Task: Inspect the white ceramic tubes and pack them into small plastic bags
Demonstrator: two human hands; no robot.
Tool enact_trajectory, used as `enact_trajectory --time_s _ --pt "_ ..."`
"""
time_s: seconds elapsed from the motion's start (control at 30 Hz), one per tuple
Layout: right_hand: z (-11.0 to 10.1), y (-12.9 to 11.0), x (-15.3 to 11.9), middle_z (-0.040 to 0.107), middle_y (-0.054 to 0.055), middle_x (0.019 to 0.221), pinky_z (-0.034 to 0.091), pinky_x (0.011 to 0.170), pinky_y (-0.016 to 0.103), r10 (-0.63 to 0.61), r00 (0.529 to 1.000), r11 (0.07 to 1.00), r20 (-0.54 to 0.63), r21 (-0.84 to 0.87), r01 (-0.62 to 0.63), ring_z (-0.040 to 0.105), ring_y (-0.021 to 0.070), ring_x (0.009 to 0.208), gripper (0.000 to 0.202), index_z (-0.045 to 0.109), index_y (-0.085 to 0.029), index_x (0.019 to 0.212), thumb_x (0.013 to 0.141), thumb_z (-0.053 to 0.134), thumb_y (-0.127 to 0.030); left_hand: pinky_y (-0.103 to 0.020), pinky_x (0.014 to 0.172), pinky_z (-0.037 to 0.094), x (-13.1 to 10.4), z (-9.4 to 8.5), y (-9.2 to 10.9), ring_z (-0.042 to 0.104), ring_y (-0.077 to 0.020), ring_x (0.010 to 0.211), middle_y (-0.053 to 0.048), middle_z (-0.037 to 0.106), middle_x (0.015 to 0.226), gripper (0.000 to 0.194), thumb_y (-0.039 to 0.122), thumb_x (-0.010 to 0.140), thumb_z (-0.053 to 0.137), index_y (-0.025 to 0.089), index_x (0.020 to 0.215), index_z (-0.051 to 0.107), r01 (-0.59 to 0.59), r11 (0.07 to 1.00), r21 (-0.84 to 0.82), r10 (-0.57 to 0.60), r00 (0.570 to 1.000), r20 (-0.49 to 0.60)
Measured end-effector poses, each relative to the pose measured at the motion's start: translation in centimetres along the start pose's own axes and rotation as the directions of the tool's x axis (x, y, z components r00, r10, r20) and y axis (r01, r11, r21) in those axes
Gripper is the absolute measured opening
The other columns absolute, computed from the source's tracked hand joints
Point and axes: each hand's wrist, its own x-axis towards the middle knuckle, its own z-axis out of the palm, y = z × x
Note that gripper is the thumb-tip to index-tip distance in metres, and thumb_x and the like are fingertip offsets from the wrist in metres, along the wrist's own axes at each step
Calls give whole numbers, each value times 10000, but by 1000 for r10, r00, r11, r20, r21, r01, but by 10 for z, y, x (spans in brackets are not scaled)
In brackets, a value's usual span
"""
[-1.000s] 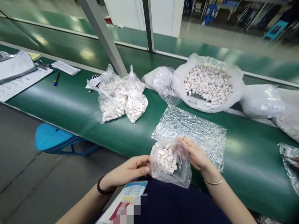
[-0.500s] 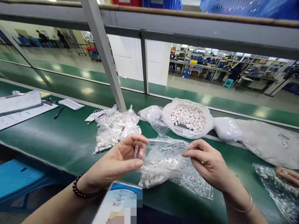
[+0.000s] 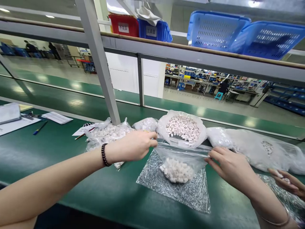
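The left hand (image 3: 132,144) and right hand (image 3: 230,163), fingers closed, pinch 2 top corners of a clear bag (image 3: 182,152) above a crinkled sheet (image 3: 173,194). The bag looks limp and slippery, its load light and loose; the top corners suit gripping.

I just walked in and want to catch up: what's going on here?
The left hand and right hand hold a clear bag by its top corners, white pieces gathered at its bottom, above a crinkled silvery sheet. Another person's hand holds white pieces at the right.
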Motion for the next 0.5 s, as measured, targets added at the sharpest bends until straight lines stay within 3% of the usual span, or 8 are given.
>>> enact_trajectory --time_s 0.1,0.27,0.43,0.5 --pt "4 13 1 647 34 817 406 545 251 52 999 989 17 137 -54 624 147 700 328 616 -206 803 986 400 -372 -268 622 404 10 -3 -6 575 -160 710 -49 645 877 98 147 837 559 168 833 655 -41 999 -26 41 999 18" --pt "-13 28 1 653 62 921 482 687 271 114 983 907 -144 419 -44 630 166 807 207 632 -223 777 893 594 -391 -294 698 395 21 -28 -9 554 -178 760 -58 643 850 188 259 884 537 183 755 651 -6 991 -134 -18 984 -178" --pt "-17 28 -11 666 54 947 524 704 266 -26 995 799 95 600 -36 646 160 841 94 666 -245 839 887 606 -298 -278 653 380 11 -35 -7 540 -164 690 -31 620 746 185 219 846 584 216 670 640 -79 925 -372 85 996 1" --pt "-19 27 -14 666 48 929 527 699 262 -52 995 753 84 658 -17 647 161 848 25 665 -249 839 858 649 -254 -277 654 382 9 -39 -5 549 -169 700 -40 630 757 197 196 859 568 219 681 650 -90 912 -400 117 992 42"
